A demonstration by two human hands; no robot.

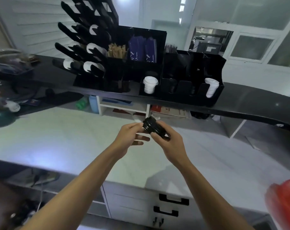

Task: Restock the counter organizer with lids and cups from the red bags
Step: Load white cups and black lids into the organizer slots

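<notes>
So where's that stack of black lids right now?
The stack of black lids is mid-frame in the head view, held between the left hand and right hand, below the black counter organizer.

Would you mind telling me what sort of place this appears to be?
Probably a café or drinks service counter: a black counter organizer holds stacked white lids, stir sticks and cup slots, while both hands hold a stack of black lids.

Two stacks of white plastic lids [150, 85] are sitting in the black acrylic organizer [174, 63]; below it, two hands are holding one stack of black plastic lids [155, 128], and one red bag [285, 201] is lying far right.
</notes>
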